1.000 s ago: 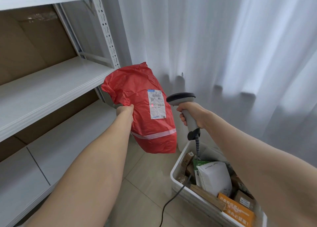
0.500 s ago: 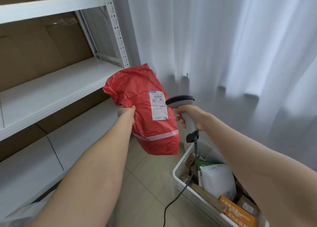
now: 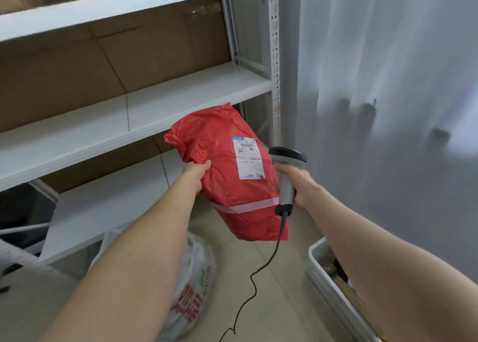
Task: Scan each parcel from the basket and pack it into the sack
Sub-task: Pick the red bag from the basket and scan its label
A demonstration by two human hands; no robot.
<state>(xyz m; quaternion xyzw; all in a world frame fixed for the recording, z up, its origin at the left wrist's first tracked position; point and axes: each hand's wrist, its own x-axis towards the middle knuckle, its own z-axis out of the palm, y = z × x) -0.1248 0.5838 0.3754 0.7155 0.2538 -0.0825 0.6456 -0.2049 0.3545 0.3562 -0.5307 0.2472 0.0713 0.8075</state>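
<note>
My left hand (image 3: 194, 172) grips the left edge of a red plastic parcel (image 3: 227, 186) and holds it up in the air, its white shipping label (image 3: 247, 158) facing me. Just right of the label, my right hand (image 3: 300, 184) grips the grey handle of a barcode scanner (image 3: 287, 160), whose dark head sits close to the parcel. A black cable (image 3: 258, 277) hangs from the scanner to the floor. On the floor below my left forearm lies a white sack (image 3: 196, 285) with red and green print. The white basket (image 3: 333, 285) shows at the lower right, partly behind my right arm.
A white metal shelf rack (image 3: 144, 109) with cardboard behind it fills the left and centre. White curtains (image 3: 388, 83) hang on the right. The floor is beige tile. Dark items lie at the far left under the shelf.
The view has swung left and down: the sack has come into sight and most of the basket has left it. The parcel and scanner stay close together; the red scan light is gone.
</note>
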